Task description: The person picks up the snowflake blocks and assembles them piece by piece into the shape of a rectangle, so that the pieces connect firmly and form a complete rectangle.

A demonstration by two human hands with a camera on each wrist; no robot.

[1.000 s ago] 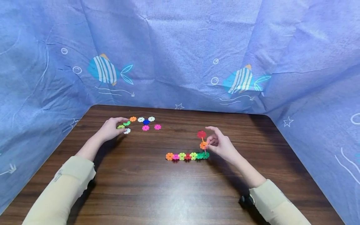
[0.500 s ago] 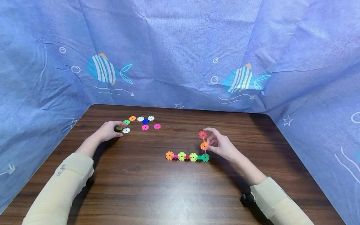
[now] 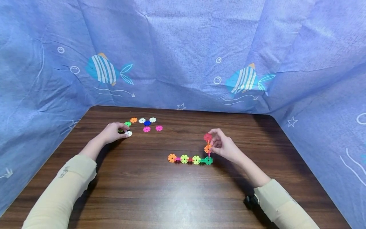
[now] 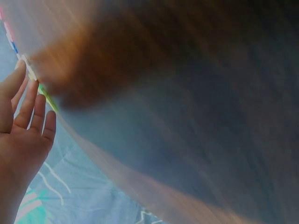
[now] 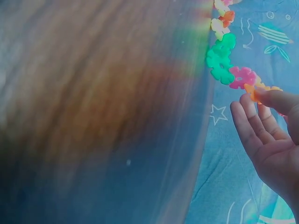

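My left hand (image 3: 111,133) is at the table's far left, thumb and finger pinching the edge of a white notched plastic disc (image 3: 128,134). A green disc (image 3: 127,124) lies beside it, and a yellow-green one is mostly hidden behind the fingers. In the left wrist view the white disc appears edge-on at the fingertips. My right hand (image 3: 224,145) pinches an orange disc (image 3: 207,149) in a chain of interlocked discs. From there the chain rises to a red disc (image 3: 207,137) and runs left from a green disc (image 3: 208,160) to an orange end disc (image 3: 172,158).
Loose discs lie at the back left: an orange one (image 3: 133,120), white ones (image 3: 152,120), a blue one (image 3: 147,123) and pink ones (image 3: 159,128). A blue fish-print cloth (image 3: 183,57) hangs around the brown wooden table (image 3: 137,190).
My left hand has shifted from the green and yellow-green discs onto the white disc, which has slid slightly nearer. The chain in my right hand has turned and its upper end has tipped rightward.
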